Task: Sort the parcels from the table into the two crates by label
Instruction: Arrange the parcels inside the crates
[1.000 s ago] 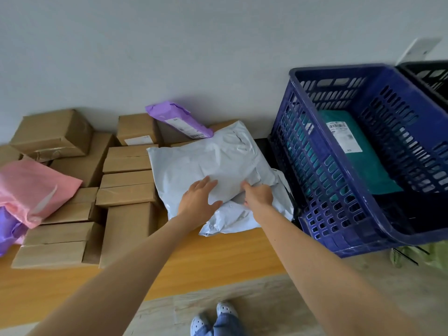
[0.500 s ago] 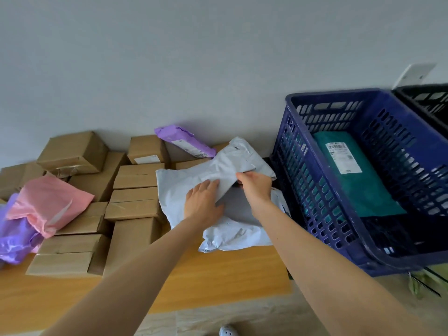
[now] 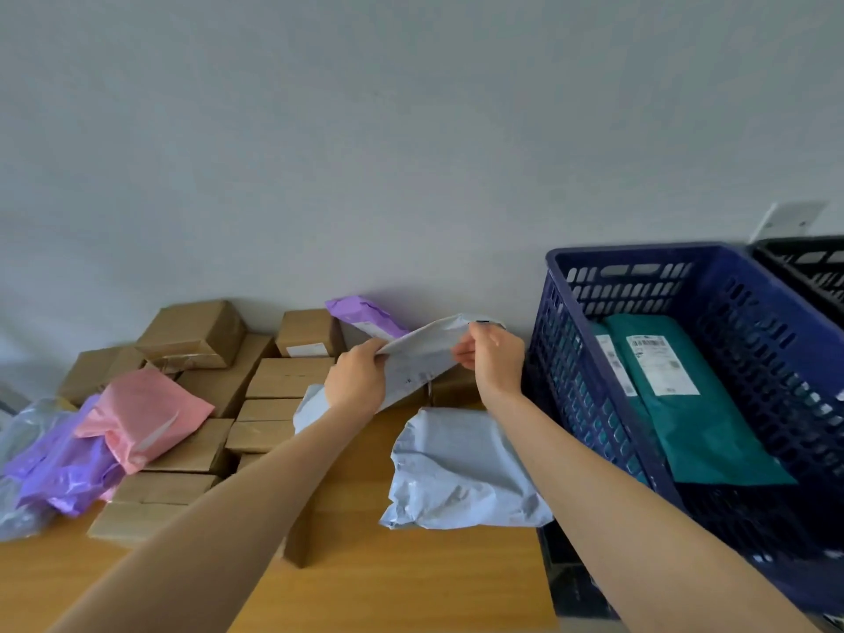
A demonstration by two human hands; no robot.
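Pinched along its upper edge, the white poly mailer (image 3: 418, 358) hangs between both hands. The left hand (image 3: 358, 381) grips its left corner with curled fingers and thumb, and the right hand (image 3: 495, 358) grips its right corner. It is held up over the wooden table (image 3: 411, 587), near the wall. Below it a second pale mailer (image 3: 456, 468) lies on the tabletop, just beside the blue crate (image 3: 639, 254), which holds teal parcels (image 3: 721, 431) with white labels. A black crate (image 3: 808, 262) stands beyond that. Left of the hands sit stacked cardboard boxes (image 3: 287, 376), a pink mailer (image 3: 141, 413) and purple bags (image 3: 64, 472).
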